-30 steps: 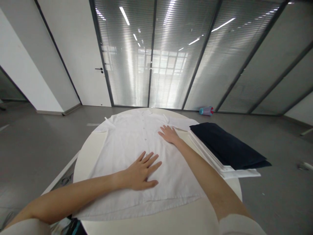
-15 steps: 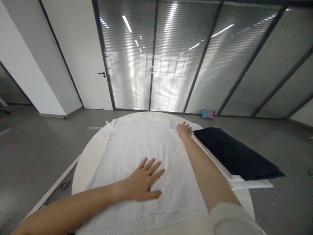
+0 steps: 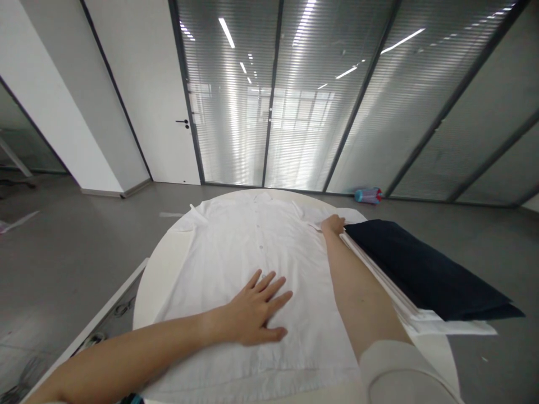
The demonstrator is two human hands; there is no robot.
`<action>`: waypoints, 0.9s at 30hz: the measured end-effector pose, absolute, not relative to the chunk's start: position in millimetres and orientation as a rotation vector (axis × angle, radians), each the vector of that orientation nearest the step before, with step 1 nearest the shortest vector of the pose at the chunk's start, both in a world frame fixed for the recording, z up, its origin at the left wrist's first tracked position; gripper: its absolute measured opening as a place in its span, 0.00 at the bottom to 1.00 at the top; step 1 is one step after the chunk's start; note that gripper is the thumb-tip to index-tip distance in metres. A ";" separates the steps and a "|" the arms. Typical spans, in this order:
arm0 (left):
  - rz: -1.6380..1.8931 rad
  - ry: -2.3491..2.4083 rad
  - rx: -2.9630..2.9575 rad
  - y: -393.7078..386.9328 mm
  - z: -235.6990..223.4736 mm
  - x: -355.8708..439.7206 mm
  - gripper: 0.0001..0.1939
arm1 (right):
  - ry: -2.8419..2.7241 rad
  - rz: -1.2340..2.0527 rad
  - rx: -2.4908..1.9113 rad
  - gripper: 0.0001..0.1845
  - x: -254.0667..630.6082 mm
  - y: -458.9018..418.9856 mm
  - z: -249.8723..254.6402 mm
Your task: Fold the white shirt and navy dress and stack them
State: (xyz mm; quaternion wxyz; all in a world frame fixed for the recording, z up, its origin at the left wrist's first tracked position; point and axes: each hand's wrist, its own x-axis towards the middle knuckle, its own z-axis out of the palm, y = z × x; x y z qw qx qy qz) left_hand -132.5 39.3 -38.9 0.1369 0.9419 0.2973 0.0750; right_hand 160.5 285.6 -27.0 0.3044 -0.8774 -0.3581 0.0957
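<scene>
A white short-sleeved button shirt [image 3: 227,258] lies spread face up, collar at the far side and hem toward me. My left hand [image 3: 261,308] rests flat on its lower front, fingers spread and open. Farther off, my right hand [image 3: 333,223] is at the sleeve on the right, its fingers curled closed on the fabric and partly hidden. Just beside that hand is a folded dark navy cloth [image 3: 421,269], lying on a stack of folded white cloth [image 3: 421,317].
The shirt lies on a round white table [image 3: 155,280]. A blue and red striped bundle [image 3: 368,196] is on the floor by the glass wall. Cables [image 3: 95,339] lie at a white floor-level frame [image 3: 113,303] to the left.
My right hand has gone from fingers spread to curled at the sleeve, and the sleeve reaches a little farther right. My left hand stays flat on the shirt. The view has shifted slightly.
</scene>
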 end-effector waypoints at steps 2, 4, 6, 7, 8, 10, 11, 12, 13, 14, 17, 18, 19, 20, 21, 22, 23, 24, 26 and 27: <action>0.241 0.850 2.719 39.0 -39.5 -133.0 0.40 | -0.916 0.192 -2.307 0.19 155.0 288.8 -18.2; 0.251 0.843 2.714 38.9 -39.9 -133.4 0.39 | -0.955 0.083 -2.248 0.20 142.1 292.5 -5.0; 0.271 0.848 2.698 40.8 -39.6 -133.8 0.38 | -1.193 -0.083 -2.122 0.20 121.1 290.9 7.0; 0.304 0.861 2.682 43.5 -39.0 -134.2 0.37 | -1.407 -0.161 -2.022 0.20 108.2 286.6 10.5; 0.360 0.890 2.663 48.0 -38.1 -134.7 0.36 | -1.666 -0.213 -1.898 0.20 94.7 279.7 11.9; 0.533 0.989 2.630 63.9 -35.1 -136.6 0.31 | -2.171 -0.208 -1.603 0.16 68.7 258.8 8.4; 0.635 1.049 2.624 75.9 -33.0 -138.1 0.29 | -2.335 -0.192 -1.469 0.14 57.7 246.0 4.5; 0.742 1.110 2.622 90.7 -30.4 -139.9 0.26 | -2.475 -0.191 -1.333 0.14 48.8 232.7 -0.1; 0.836 1.162 2.627 107.9 -27.6 -141.9 0.23 | -2.546 -0.195 -1.252 0.14 42.3 219.8 -4.5; 0.920 1.205 2.631 127.3 -24.5 -144.1 0.21 | -2.592 -0.201 -1.202 0.14 38.3 207.9 -8.5; 1.055 1.382 2.559 191.1 -15.2 -149.1 0.16 | -2.626 -0.149 -1.233 0.12 39.6 182.9 -17.0; 1.048 1.457 2.509 211.7 -12.3 -149.2 0.17 | -2.644 -0.116 -1.247 0.12 42.8 178.2 -19.5; 1.033 1.521 2.465 230.9 -9.7 -147.9 0.18 | -2.670 -0.088 -1.243 0.12 46.6 174.9 -22.4; 1.018 1.556 2.439 248.0 -7.5 -145.1 0.20 | -2.690 -0.074 -1.231 0.12 50.3 172.6 -25.7; 0.999 1.567 2.429 262.8 -5.5 -140.4 0.23 | -2.699 -0.075 -1.213 0.11 53.6 171.1 -29.6; 0.982 1.554 2.438 275.0 -3.9 -133.9 0.25 | -2.695 -0.091 -1.191 0.11 56.1 169.9 -33.9; 0.963 1.523 2.459 284.6 -2.4 -125.6 0.28 | -2.680 -0.115 -1.168 0.10 57.7 169.0 -38.4; 0.938 1.483 2.487 291.7 -1.1 -115.8 0.30 | -2.659 -0.141 -1.149 0.10 58.5 168.2 -42.8; 0.912 1.409 2.513 299.7 1.8 -92.5 0.32 | -2.621 -0.191 -1.124 0.11 58.3 166.9 -51.0; 0.931 1.397 2.494 301.2 3.4 -79.9 0.30 | -2.608 -0.204 -1.117 0.11 57.8 166.5 -54.4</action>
